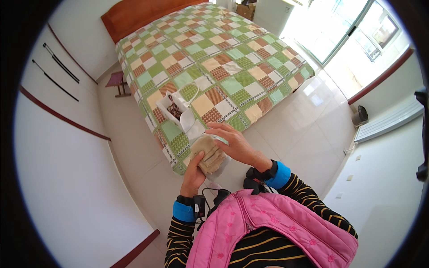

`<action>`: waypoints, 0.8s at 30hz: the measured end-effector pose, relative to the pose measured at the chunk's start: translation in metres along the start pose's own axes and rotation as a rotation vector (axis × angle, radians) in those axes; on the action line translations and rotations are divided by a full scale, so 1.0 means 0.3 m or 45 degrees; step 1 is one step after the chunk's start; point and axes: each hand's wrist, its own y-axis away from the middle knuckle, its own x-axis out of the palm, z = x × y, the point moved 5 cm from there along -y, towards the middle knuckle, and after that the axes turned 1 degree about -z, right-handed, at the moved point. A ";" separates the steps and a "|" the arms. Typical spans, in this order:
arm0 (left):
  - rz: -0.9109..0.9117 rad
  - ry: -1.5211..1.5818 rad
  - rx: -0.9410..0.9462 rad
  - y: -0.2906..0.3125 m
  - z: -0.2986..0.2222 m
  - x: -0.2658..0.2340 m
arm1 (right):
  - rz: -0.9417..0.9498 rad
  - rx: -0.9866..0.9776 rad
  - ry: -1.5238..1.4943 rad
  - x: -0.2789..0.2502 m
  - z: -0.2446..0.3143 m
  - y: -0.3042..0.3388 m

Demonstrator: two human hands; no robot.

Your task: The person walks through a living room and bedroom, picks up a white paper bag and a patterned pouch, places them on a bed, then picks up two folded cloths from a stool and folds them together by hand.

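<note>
My left hand (193, 175) grips a beige folded cloth bundle (208, 154) by its left side, thumb on top. Clear plastic shows around the bundle's lower right edge, like a thin bag. Over the bundle's upper right side reaches my right hand (236, 144), its fingers stretched out and its thumb side touching or very near the bundle. Just beyond, on the corner of the bed (219, 73), sits a white open bag (166, 110) with a looped handle. A brown patterned item (174, 108) lies inside it. Both wrists wear black straps over blue cuffs.
A green, brown and white checked cover spreads over the bed, with a wooden headboard (143, 18) behind. A small stool (119, 83) stands left of it. At right are a dark bin (359, 117), a white radiator (389, 120) and a glass door (339, 35). Pale tiles form the floor (286, 134).
</note>
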 end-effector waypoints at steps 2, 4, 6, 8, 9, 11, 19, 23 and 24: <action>-0.006 0.020 0.071 -0.028 -0.009 0.012 | -0.190 0.046 0.001 -0.084 -0.045 0.012; -0.004 0.079 0.087 -0.046 -0.008 0.037 | -0.209 0.249 -0.105 -0.161 -0.118 0.052; 0.003 0.106 0.122 -0.067 0.000 0.074 | -0.241 0.401 -0.216 -0.220 -0.197 0.103; 0.051 0.127 0.106 -0.090 0.023 0.136 | -0.228 0.500 -0.392 -0.274 -0.261 0.171; 0.078 0.141 0.101 -0.108 0.043 0.172 | -0.219 0.557 -0.478 -0.307 -0.296 0.210; 0.103 0.093 0.043 -0.141 0.109 0.276 | -0.219 0.629 -0.642 -0.405 -0.348 0.277; 0.381 -0.326 -0.282 -0.360 0.476 0.711 | -0.304 0.811 -1.385 -0.750 -0.493 0.564; 0.541 -0.362 -0.459 -0.463 0.705 0.904 | -0.329 0.544 -1.718 -0.888 -0.503 0.714; 0.544 -0.434 -0.486 -0.488 0.768 0.941 | -0.399 0.612 -1.739 -0.921 -0.528 0.760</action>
